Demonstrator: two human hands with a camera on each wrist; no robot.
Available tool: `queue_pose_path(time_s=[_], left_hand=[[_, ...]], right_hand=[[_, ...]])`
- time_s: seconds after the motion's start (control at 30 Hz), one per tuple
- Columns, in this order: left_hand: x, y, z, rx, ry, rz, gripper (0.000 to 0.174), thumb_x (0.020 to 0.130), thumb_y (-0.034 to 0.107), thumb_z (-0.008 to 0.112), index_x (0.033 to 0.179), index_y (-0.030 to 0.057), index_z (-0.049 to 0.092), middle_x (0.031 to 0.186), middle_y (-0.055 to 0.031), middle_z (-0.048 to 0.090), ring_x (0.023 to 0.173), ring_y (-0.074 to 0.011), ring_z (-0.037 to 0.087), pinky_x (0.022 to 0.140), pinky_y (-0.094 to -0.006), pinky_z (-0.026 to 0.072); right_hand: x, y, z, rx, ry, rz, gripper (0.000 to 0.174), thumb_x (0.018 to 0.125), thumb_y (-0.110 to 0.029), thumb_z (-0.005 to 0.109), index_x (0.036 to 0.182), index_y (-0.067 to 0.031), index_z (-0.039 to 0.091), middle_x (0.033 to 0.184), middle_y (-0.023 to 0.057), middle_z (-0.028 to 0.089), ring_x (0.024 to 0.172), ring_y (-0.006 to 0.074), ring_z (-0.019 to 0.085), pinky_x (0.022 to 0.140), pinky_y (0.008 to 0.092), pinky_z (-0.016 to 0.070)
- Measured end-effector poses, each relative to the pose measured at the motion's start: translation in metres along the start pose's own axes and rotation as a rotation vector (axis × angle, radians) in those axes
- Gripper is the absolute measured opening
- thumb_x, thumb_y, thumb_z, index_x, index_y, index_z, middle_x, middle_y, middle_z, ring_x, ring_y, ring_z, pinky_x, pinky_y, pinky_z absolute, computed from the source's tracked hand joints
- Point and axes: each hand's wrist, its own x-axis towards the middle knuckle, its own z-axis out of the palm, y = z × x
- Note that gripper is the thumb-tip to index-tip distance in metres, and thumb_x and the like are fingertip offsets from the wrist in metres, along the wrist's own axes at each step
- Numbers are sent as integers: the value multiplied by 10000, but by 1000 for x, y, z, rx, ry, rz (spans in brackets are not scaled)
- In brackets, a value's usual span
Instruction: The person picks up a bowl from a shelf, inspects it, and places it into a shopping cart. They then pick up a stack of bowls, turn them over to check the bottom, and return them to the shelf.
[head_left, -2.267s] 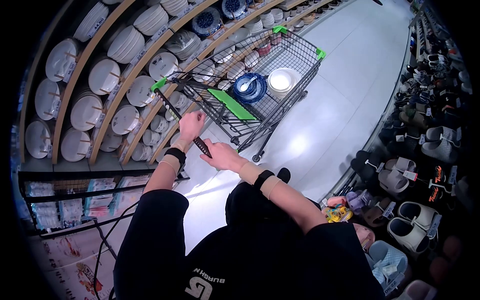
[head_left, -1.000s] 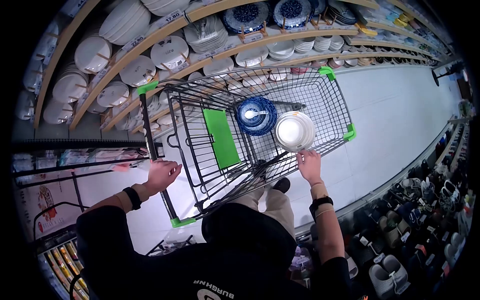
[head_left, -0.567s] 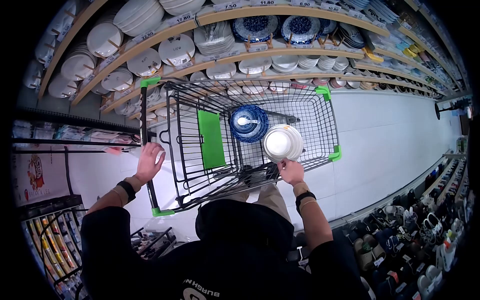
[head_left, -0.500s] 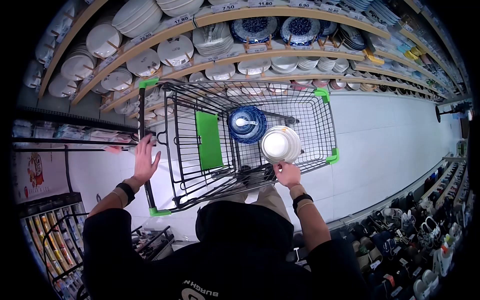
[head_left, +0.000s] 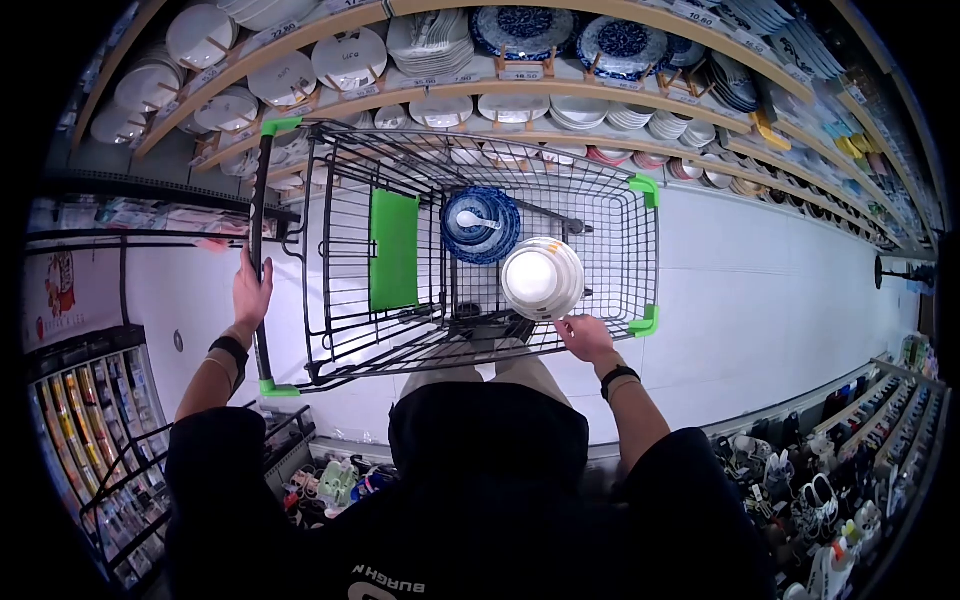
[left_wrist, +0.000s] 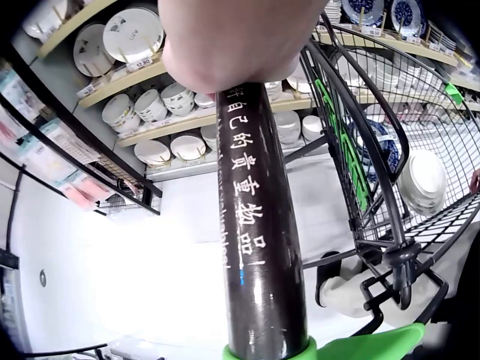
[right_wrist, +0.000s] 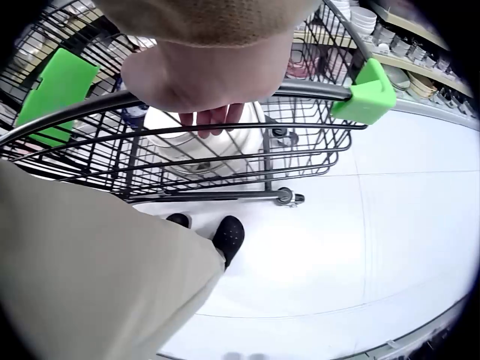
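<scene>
A black wire shopping cart (head_left: 330,250) with green corners stands sideways before me. My left hand (head_left: 252,290) grips its dark handle (head_left: 259,190); the left wrist view shows the palm over the lettered handle (left_wrist: 259,217). On the near basket rim (right_wrist: 319,89) lies my right hand (head_left: 588,338), its fingers (right_wrist: 221,118) curled over to the inside. Close to those fingers, inside the basket, is a stack of white bowls and plates (head_left: 535,278). Left of it sit blue patterned dishes (head_left: 462,245) with a white spoon (head_left: 478,219) on top.
Shelves of plates and bowls (head_left: 430,105) run along the far side of the cart. Racks of shoes (head_left: 800,490) stand at the near right, and a rack of small packaged goods (head_left: 100,420) at the left. Pale floor (head_left: 750,290) stretches to the right.
The cart has turned from angled ahead to sideways before me. My right hand has moved from the handle to the near rim. My left hand, recently spread over the handle, now grips it.
</scene>
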Motion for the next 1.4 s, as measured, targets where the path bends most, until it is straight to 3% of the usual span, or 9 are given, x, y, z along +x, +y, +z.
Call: queue_pose_path(time_s=[0.23,0.33,0.53,0.67,0.8,0.87,1.07,1.27,1.4], left_hand=[[-1,13,-8,22,-15,-115,296,950,295,527,1031,21,449,650,-251,593,629,-454,594,547,-495,447],[-1,16,-9,-15,-54,-188,307,962,309,510,1071,24,472,644,-245,590,618,-448,595,540,-483,443],[-1,3,1,-36,-21,-142,316,981,337,494,974,21,470,564,-134,560,473,-276,584,466,-386,445],[-1,0,5,-10,-12,-172,313,976,330,507,973,21,455,541,-108,543,459,-240,579,452,-376,439],[-1,-19,6,71,-55,-199,459,963,389,524,1193,-6,483,605,-78,548,488,-166,550,469,-322,448],[0,-6,5,36,-20,-189,356,963,362,526,1020,13,488,577,-97,566,482,-207,588,459,-351,456],[1,-25,7,51,-43,-175,362,964,373,521,1074,29,501,602,-81,570,488,-187,588,461,-336,462],[1,-26,6,65,-46,-202,421,961,399,535,1118,11,504,605,-59,544,487,-142,544,463,-301,442],[-1,-18,6,116,-7,-198,404,964,365,525,1180,25,486,589,-110,565,497,-210,599,477,-358,462]], right_hand=[[2,33,-6,-23,40,-124,325,914,-319,539,756,-56,646,687,137,652,663,352,625,622,451,496],[4,35,-5,22,164,-223,258,889,-255,575,737,-53,628,643,125,635,592,334,613,566,437,489],[3,39,-4,27,182,-222,249,863,-247,595,712,-53,632,669,105,651,612,301,630,583,421,513],[2,39,-2,15,229,-208,221,849,-245,613,723,-64,629,656,82,643,606,280,632,559,402,512],[4,46,8,43,249,-224,222,846,-252,616,725,-67,607,660,73,636,600,279,625,549,397,509],[3,44,7,38,291,-241,224,838,-253,619,718,-65,605,651,75,632,581,269,622,548,384,515],[0,41,9,53,320,-239,199,825,-243,628,739,-65,645,668,79,644,593,262,635,559,368,534],[1,40,6,-13,92,-131,247,859,-282,568,797,-57,646,767,97,667,652,284,650,630,398,543],[2,41,6,-5,37,-119,252,868,-285,543,828,-56,639,792,96,661,670,294,643,644,413,536]])
